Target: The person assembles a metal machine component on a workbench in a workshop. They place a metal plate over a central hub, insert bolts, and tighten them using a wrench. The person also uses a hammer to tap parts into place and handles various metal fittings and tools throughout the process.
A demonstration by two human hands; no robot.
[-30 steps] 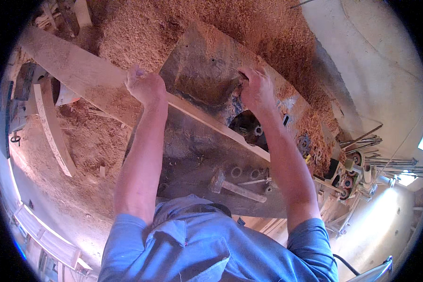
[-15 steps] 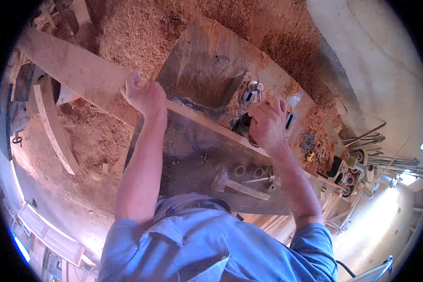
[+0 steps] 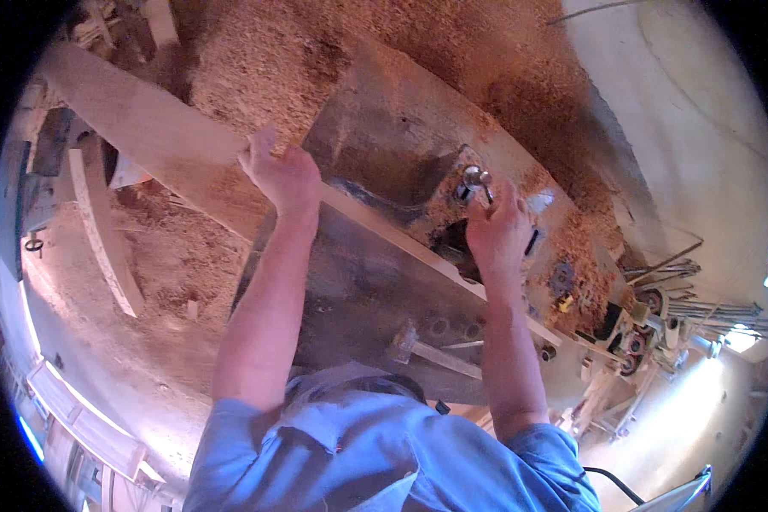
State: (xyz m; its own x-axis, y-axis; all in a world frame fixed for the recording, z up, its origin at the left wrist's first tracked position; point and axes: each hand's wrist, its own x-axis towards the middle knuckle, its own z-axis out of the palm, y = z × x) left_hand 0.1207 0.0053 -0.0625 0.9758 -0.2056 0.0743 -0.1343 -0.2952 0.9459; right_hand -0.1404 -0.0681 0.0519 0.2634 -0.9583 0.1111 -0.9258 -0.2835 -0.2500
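A long wooden board (image 3: 162, 119) runs diagonally from the far left across a dark metal machine table (image 3: 350, 282). My left hand (image 3: 286, 177) is closed over the board, its fingers bent round the upper edge. My right hand (image 3: 498, 237) has its fingers curled together beside a dark opening in the machine, just past the board's narrow right part. What lies inside those fingers is hidden. Touching or nearly touching their tips is a shiny metal clamp knob with a lever (image 3: 475, 181). A hammer (image 3: 439, 352) lies on the near side of the table, close to my right forearm.
Metal rings (image 3: 439, 328) lie near the hammer. Heaped wood shavings (image 3: 256, 60) cover the floor beyond the table and spill over its right side. A curved wooden piece (image 3: 98, 230) rests at left. Rods (image 3: 700, 303) and pulleys (image 3: 633, 341) are at right, before a pale wall (image 3: 700, 111).
The whole view has shifted slightly, moving the scene right and down. My right forearm has swung inward over the near part of the table. Both hands keep about the same grip.
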